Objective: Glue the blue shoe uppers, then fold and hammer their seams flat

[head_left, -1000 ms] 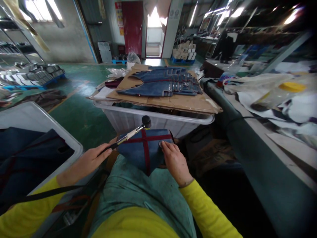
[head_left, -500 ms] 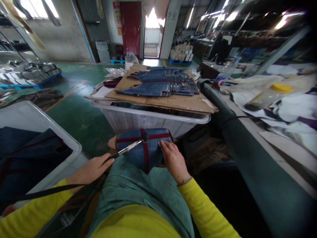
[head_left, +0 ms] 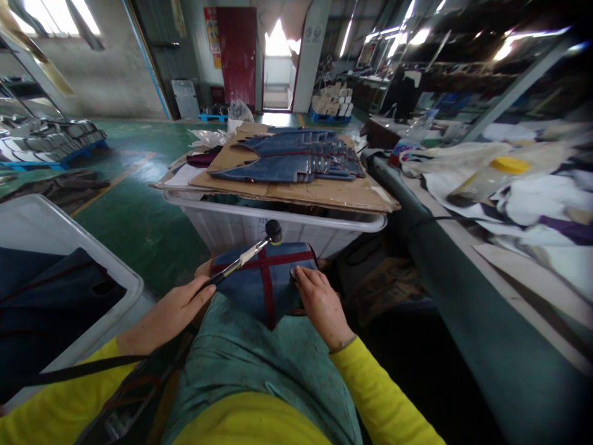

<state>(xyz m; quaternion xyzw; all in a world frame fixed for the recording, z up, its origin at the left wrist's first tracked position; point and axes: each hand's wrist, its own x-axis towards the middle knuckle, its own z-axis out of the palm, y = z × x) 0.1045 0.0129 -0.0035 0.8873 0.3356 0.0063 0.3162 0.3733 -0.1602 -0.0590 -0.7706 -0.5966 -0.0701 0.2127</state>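
Note:
My left hand (head_left: 183, 309) is closed around the handle of a hammer (head_left: 241, 259) with a round black head. The head is raised above the far edge of a blue leather piece (head_left: 282, 259) with dark red strips that cross. This piece lies in front of my lap, over a tan support that shows only at its edges. On the right part of the piece rests my right hand (head_left: 322, 300), fingers pressed together. Something small and pale shows at its fingertips, too small to name.
Ahead, a white plastic bin (head_left: 222, 225) carries cardboard (head_left: 343, 194) with several blue cut pieces (head_left: 278, 164). Another white bin (head_left: 136, 287) at left holds blue leather (head_left: 50, 290). A workbench (head_left: 445, 266) on the right bears a yellow-capped jar (head_left: 491, 176) and scraps.
The hammer head has risen from the strip crossing to above the piece's far edge. My right hand stays on the piece. The whole view has shifted slightly.

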